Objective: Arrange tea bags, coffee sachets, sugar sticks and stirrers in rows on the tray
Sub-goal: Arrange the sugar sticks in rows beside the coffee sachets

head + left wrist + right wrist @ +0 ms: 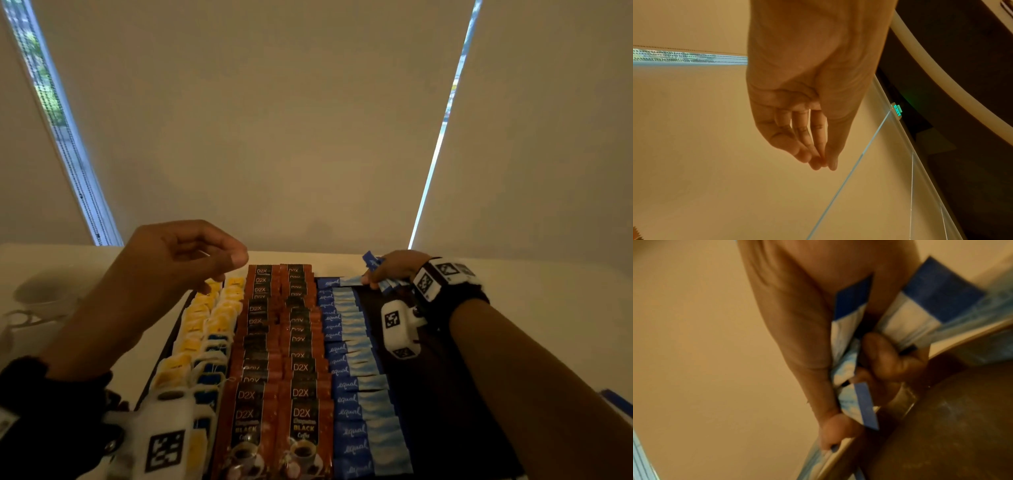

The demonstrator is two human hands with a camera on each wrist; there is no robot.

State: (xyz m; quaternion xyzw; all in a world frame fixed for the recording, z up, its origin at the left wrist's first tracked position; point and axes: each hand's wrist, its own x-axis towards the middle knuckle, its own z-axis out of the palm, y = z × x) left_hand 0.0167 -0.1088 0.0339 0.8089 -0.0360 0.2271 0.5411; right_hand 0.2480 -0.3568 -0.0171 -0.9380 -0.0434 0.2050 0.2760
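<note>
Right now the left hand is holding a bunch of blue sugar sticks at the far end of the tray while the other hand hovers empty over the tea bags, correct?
Sides are swapped. The head view shows the right hand gripping the blue sugar sticks at the far end of the tray; the left hand hovers empty over the tea bags.
</note>
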